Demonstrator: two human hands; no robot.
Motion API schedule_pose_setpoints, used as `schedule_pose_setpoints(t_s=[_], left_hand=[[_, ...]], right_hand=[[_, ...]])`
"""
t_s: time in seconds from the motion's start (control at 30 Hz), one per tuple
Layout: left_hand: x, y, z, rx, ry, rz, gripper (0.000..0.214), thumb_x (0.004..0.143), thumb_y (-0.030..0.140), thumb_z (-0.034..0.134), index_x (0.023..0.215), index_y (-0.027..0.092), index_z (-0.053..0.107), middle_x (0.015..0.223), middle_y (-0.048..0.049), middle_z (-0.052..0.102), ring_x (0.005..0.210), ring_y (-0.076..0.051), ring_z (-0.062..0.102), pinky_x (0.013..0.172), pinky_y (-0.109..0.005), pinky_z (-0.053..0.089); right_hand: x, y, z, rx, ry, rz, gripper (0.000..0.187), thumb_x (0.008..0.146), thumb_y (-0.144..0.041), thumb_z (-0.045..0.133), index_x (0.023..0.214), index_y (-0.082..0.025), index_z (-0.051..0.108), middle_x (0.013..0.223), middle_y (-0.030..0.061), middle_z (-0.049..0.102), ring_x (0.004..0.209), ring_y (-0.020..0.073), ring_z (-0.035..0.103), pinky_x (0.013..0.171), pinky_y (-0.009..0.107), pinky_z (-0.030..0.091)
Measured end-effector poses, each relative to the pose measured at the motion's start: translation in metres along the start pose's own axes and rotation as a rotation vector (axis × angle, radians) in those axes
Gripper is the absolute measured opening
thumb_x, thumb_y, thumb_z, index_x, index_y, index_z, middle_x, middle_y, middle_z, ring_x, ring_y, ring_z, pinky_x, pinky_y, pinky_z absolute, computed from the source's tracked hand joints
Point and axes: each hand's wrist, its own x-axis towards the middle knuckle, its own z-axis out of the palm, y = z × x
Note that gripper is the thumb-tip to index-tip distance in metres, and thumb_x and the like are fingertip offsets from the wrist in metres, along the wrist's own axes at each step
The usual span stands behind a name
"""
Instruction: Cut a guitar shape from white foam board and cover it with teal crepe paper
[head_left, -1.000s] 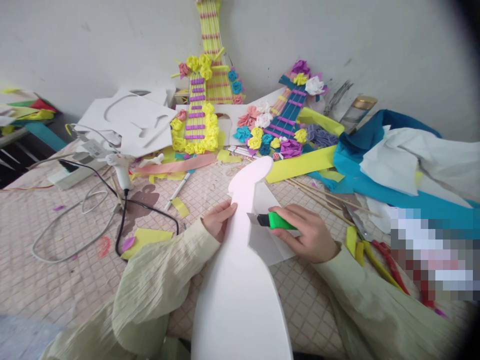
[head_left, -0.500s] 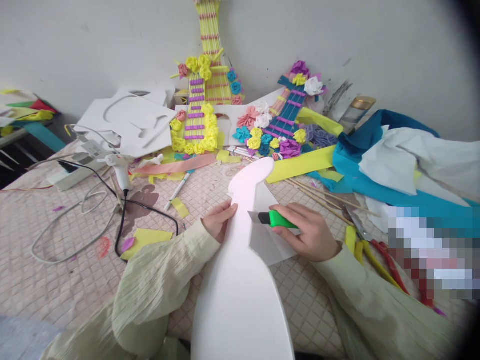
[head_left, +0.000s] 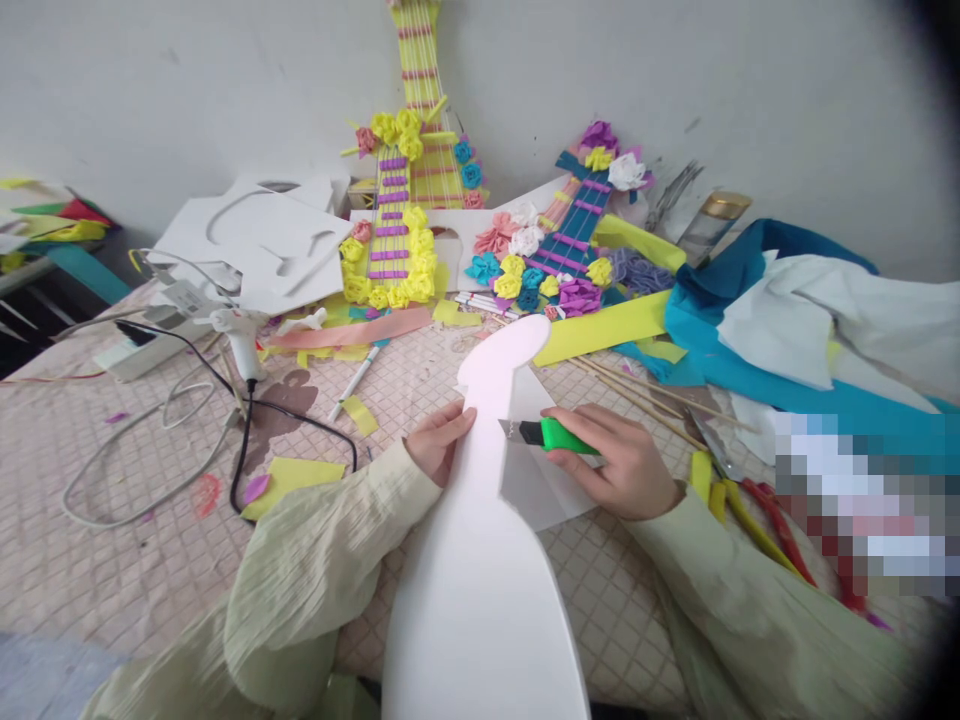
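Observation:
A white foam board cut in a guitar shape (head_left: 480, 560) lies in front of me, its neck pointing away. My left hand (head_left: 439, 442) rests on the left edge of the neck, fingers pressed flat against it. My right hand (head_left: 619, 462) is closed round a green utility knife (head_left: 562, 436), whose blade meets the right edge of the neck. A white offcut sheet (head_left: 540, 480) lies under the knife and my right hand.
Two flower-covered paper guitars (head_left: 397, 230) (head_left: 570, 250) lean on the wall. A glue gun (head_left: 240, 340) with black cord, a power strip (head_left: 142, 345), white foam offcuts (head_left: 255, 240), yellow paper strips (head_left: 600, 330), wooden sticks (head_left: 645, 395) and blue and white fabric (head_left: 810, 330) surround me.
My right hand and the knife have shifted slightly to the right and up along the neck's edge. My left hand has stayed in place.

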Motion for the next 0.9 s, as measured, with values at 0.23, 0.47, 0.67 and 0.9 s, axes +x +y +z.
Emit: schedule_pose_setpoints(t_s=[0.23,0.47,0.67,0.9], left_hand=[[-0.0001,0.0017,-0.0004,0.007,-0.004,-0.015,0.029,0.065,0.022,0.067,0.091,0.010,0.061,0.061,-0.0025,0.065,0.048,-0.012,0.058,0.049,-0.020,0.046],[0.0005,-0.0014,-0.0012,-0.007,-0.024,0.004,0.032,0.062,0.023,0.070,0.089,0.011,0.061,0.063,-0.0032,0.065,0.052,-0.014,0.059,0.052,-0.022,0.047],[0.0020,-0.0070,-0.0011,-0.002,-0.067,-0.027,0.032,0.063,0.024,0.070,0.091,0.011,0.062,0.067,-0.0047,0.067,0.058,-0.016,0.062,0.055,-0.024,0.048],[0.0007,-0.0019,0.0013,-0.051,-0.106,-0.014,0.028,0.055,0.022,0.074,0.079,0.012,0.064,0.057,-0.0008,0.064,0.045,-0.010,0.055,0.046,-0.019,0.045]], right_hand=[[0.0004,0.0024,-0.0005,-0.043,0.014,0.056,0.028,0.081,-0.033,0.050,0.103,-0.017,0.056,0.082,0.0078,0.063,0.074,0.0180,0.057,0.066,0.029,0.046],[0.0000,0.0011,0.0009,-0.021,0.027,0.030,0.029,0.081,-0.032,0.051,0.105,-0.017,0.055,0.084,0.0080,0.063,0.075,0.0182,0.058,0.066,0.029,0.046],[0.0010,-0.0022,0.0018,-0.009,0.028,0.021,0.029,0.081,-0.032,0.050,0.104,-0.015,0.056,0.083,0.0087,0.063,0.074,0.0184,0.058,0.065,0.029,0.046],[-0.0002,0.0034,0.0017,-0.035,0.079,0.060,0.028,0.080,-0.030,0.052,0.105,-0.017,0.056,0.083,0.0078,0.064,0.074,0.0183,0.058,0.066,0.029,0.047]])
